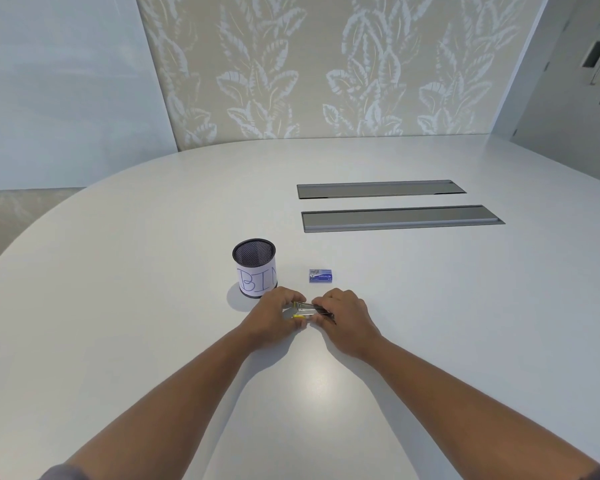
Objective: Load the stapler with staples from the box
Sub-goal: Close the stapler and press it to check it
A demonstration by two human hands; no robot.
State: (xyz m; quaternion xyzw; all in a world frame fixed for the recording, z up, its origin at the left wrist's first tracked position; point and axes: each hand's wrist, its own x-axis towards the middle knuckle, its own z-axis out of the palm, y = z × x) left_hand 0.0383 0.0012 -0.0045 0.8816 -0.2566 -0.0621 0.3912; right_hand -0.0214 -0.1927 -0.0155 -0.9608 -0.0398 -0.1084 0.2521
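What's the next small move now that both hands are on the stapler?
Probably hinge the stapler open with both hands to expose its staple channel. The left hand and right hand both grip it on the table, while the staple box lies untouched just beyond them. Whether the stapler is already open is hidden by the fingers.

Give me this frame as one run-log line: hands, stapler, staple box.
left hand: grip on stapler | right hand: grip on stapler | staple box: on table, untouched, beyond hands | bin cup: upright, left of box
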